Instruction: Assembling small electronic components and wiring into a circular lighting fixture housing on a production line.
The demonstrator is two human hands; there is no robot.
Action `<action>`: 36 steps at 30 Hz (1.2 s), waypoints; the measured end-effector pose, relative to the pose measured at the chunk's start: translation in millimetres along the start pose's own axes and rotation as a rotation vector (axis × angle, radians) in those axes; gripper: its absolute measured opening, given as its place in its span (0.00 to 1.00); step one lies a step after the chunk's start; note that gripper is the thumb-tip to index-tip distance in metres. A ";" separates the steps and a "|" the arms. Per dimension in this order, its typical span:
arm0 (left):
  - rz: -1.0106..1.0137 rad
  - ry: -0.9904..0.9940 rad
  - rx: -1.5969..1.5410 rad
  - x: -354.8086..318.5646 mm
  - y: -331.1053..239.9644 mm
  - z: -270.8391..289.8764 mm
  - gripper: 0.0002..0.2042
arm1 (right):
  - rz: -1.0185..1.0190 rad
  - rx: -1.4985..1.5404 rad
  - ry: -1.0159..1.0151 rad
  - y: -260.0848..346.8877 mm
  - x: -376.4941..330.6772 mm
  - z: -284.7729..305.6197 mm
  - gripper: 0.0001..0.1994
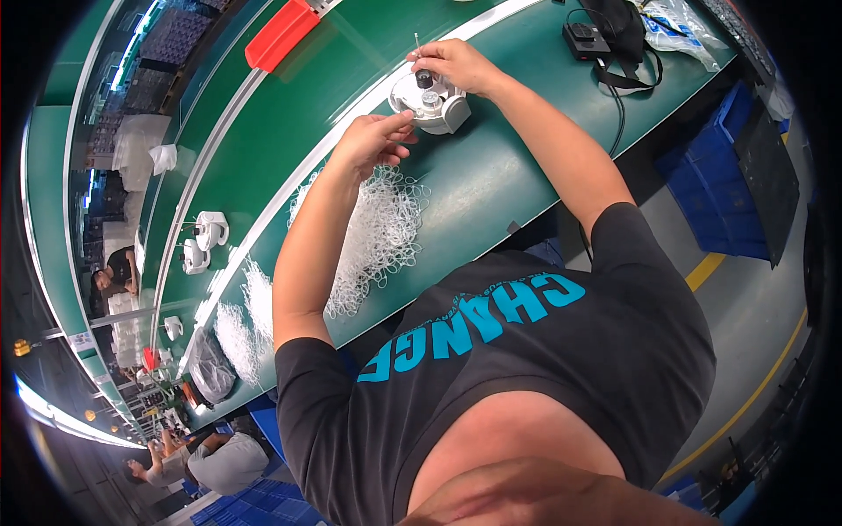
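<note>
One white plastic housing, flanked by us! Our right fingers pinch the thin rod at its far edge; our left fingers, half-open, touch its left rim.

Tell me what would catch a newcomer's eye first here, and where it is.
Probably the tangled heap of white loops, spread on the green table beside the left forearm. Next would come the white device with its dark knob, between the left hand and the right hand. The bright red bin also stands out, at the picture's upper left.
</note>
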State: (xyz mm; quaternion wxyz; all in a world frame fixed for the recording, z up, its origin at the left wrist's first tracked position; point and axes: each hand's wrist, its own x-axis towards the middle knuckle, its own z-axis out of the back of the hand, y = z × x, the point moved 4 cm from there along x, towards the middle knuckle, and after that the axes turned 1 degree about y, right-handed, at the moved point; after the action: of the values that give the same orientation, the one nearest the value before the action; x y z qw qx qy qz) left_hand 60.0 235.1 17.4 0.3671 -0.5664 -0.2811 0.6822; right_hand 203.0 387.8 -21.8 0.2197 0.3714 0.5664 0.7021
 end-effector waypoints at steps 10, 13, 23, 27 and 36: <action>-0.473 -0.314 -0.063 15.7 -46.7 47.7 0.12 | -0.097 -0.274 -0.012 14.4 2.5 2.8 0.15; -0.587 -0.310 -0.110 32.2 -47.3 35.0 0.13 | -0.095 -0.187 -0.039 5.2 -6.8 -1.6 0.16; -0.665 -0.191 -0.418 62.4 -73.0 13.4 0.10 | -0.040 -0.257 -0.089 16.8 -4.6 9.1 0.11; -0.676 -0.273 -0.242 65.2 -73.8 12.2 0.08 | 0.033 -0.361 -0.105 16.1 -1.5 11.4 0.11; -0.630 -0.297 0.069 69.1 -68.5 4.0 0.08 | 0.030 -0.262 -0.138 12.8 -5.7 12.0 0.11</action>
State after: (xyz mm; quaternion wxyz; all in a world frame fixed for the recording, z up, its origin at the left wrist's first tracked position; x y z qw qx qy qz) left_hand 62.4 331.1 33.7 0.5334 -0.3337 -0.4694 0.6195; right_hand 217.2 387.9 -10.1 0.2941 0.3955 0.4478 0.7461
